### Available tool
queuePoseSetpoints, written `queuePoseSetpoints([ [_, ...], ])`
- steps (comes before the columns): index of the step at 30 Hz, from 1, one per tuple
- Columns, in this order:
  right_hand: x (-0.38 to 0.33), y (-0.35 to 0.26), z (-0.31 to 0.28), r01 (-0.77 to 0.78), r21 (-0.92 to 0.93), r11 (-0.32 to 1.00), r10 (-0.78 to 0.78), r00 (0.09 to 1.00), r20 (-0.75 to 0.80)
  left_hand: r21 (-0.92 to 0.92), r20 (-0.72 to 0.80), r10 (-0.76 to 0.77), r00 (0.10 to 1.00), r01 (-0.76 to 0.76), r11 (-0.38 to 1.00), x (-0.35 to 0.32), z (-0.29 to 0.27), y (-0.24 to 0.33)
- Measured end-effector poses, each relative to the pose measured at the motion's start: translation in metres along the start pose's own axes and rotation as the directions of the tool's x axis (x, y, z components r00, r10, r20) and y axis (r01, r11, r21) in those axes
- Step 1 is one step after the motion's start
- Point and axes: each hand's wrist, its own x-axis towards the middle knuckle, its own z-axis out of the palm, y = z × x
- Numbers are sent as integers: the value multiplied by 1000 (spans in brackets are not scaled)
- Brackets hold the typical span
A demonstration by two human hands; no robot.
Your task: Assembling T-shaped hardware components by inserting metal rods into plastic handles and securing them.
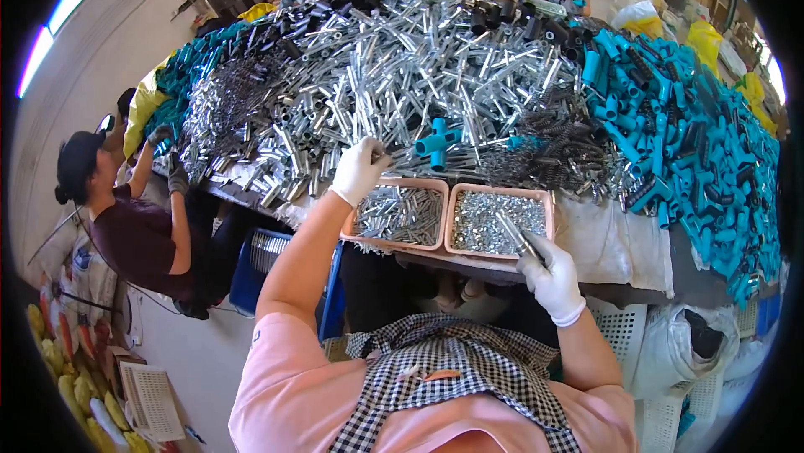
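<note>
My left hand (358,170), in a white glove, is over the near edge of the heap of metal tubes (419,68). Its fingertips are pinched together, and whatever they hold is too small to make out. In my right hand (553,279), also gloved in white, is a shiny metal tube (517,234) that slants up and left over the right-hand tray. A pink tray of small metal pins (402,245) sits just below my left hand. Beside it, another pink tray (549,210) holds small shiny metal pieces. A teal plastic T-shaped part (437,143) lies on the heap behind the trays.
Teal plastic parts (662,126) are piled at the right, and dark springs (557,139) lie nearer the trays. A co-worker in a dark shirt (142,218) stands at the left; two other people are across the table. A blue crate (322,306) stands below the table's edge.
</note>
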Motion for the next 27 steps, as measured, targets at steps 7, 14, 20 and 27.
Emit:
queuePoseSetpoints([
  [7, 4, -21, 2, 333, -352, 875, -339, 939, 46, -348, 493, 211, 844, -31, 937, -62, -52, 75],
  [14, 3, -19, 34, 725, -423, 544, -669, 679, 303, -549, 615, 394, 683, 12, 836, -110, -27, 118],
  [20, -6, -22, 65, 662, -477, 578, -570, 746, 346, -437, 457, 441, 773, -237, 868, -139, -10, 137],
  [27, 0, -22, 72, 719, -426, 549, -489, 689, 534, -450, 524, 396, 754, -149, 881, -146, -13, 104],
])
